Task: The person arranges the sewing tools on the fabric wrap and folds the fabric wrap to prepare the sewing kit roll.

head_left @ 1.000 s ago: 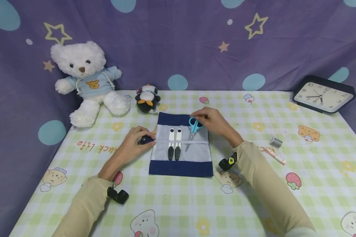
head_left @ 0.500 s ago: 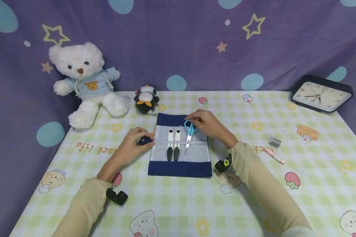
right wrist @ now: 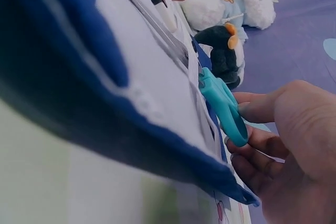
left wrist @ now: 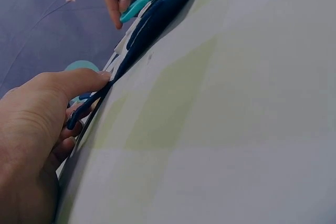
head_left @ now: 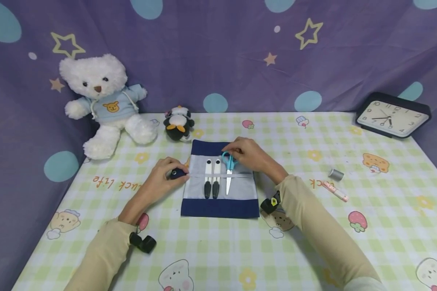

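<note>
A navy-edged grey cloth tool roll (head_left: pixel 220 208) lies unfolded on the table. At its left edge, my left hand (head_left: pixel 162 174) pinches the navy tab (head_left: pixel 177 173) between thumb and fingers. Over the upper right part, my right hand (head_left: pixel 250 153) holds a pair of scissors by its turquoise handle loops (right wrist: pixel 223 103). The scissors' blades (head_left: pixel 228 186) point toward me, and a thin pale band (head_left: pixel 243 175) of the roll crosses them. Left of the scissors, two slim white tools with black ends, a left one (head_left: pixel 208 173) and a right one (head_left: pixel 216 173), sit side by side at the same band.
To the right on the checked tablecloth (head_left: pixel 295 258) lie a grey thread spool (head_left: pixel 336 174) and a pink-and-white stick-shaped item (head_left: pixel 336 191). A white teddy bear (head_left: pixel 111 109), a penguin toy (head_left: pixel 178 124) and a clock (head_left: pixel 393 115) stand along the back.
My right hand has moved left with the scissors, whose tilted blades have swung upright beside the white tools. The left hand keeps its pinch on the tab.
</note>
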`<state>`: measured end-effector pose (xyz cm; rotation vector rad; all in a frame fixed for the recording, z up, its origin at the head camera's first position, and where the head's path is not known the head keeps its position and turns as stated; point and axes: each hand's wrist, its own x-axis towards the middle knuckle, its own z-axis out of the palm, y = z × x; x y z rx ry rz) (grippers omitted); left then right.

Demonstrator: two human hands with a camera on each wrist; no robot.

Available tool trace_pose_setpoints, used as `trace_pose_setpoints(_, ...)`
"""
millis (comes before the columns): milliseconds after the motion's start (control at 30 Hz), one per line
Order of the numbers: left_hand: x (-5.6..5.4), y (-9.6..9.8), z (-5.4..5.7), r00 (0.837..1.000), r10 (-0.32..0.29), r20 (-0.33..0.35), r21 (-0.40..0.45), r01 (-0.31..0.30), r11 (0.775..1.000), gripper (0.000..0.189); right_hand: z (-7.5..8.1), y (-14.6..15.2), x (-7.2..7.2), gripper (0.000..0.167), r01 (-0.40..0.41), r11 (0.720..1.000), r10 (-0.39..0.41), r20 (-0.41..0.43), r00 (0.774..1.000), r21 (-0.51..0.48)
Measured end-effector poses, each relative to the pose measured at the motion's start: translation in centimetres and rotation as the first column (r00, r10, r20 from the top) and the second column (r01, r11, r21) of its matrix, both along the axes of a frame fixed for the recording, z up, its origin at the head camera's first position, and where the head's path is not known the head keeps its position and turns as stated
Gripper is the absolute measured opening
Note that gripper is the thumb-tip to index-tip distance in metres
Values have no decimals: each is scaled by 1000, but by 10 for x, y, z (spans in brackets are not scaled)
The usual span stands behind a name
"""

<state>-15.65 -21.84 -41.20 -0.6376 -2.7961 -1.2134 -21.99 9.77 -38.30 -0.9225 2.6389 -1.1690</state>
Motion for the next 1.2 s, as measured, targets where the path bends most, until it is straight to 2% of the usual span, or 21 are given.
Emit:
trace_pose_setpoints(467,1,0,1,1000,13,27,-4,-13,1000,15,-2,-1,7,24,-55,998,55,-5,998,13)
trace_pose_setpoints(1200,0,-1,0,1000,-2,12,12,2,1000,13,-4,-2,10,23,-56,997,57,-20,998,48)
